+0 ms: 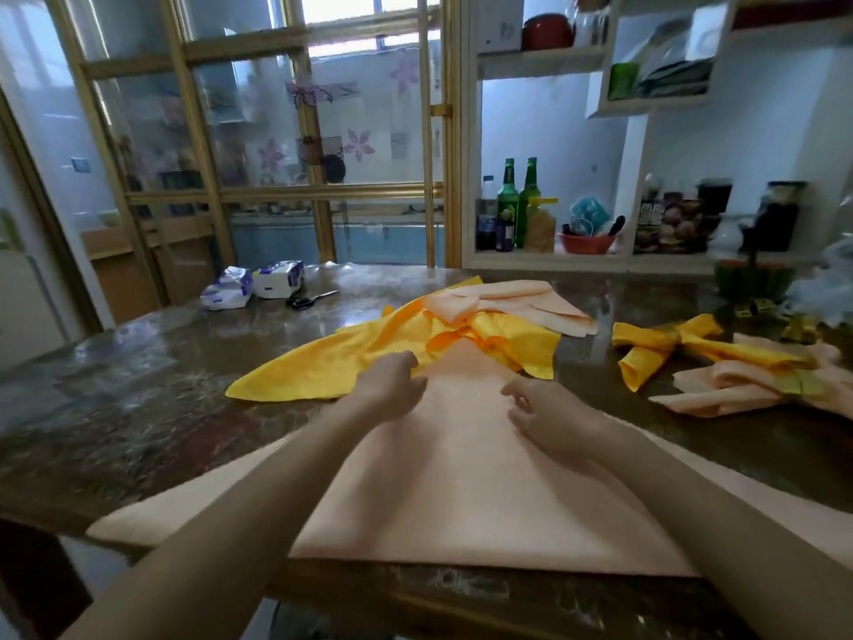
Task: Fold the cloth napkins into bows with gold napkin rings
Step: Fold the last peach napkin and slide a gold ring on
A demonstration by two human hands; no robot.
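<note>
Peach napkin [461,478], matte and smooth, lies flat on the glossy, brown, marble-patterned table [161,385]. It is folded to a broad triangle whose base is at the near edge and whose point reaches away from the person. Both hands are near that point. The left hand [392,381] has its fingers curled over the cloth's left edge and pinches it, just where it meets the yellow napkins [351,362]. The right hand [544,408] rests on the opposite slope with bent fingers; whether they nip the fabric cannot be told.

The yellow napkins are shinier, satin-like, and heaped in loose, crumpled folds beyond the peach point. More peach cloths [517,302] lie rumpled behind them. To the right are a yellow bow [669,346] and, touching it, a peach bow [747,381] cinched by what looks like a gold ring [805,385].

At the table's far left lie black-handled scissors [307,301] beside two soft tissue packs [258,284]. On the white shelf [554,261] behind stand two green bottles [517,200] and a red bowl [586,244] holding dark-handled items too blurred to name.
</note>
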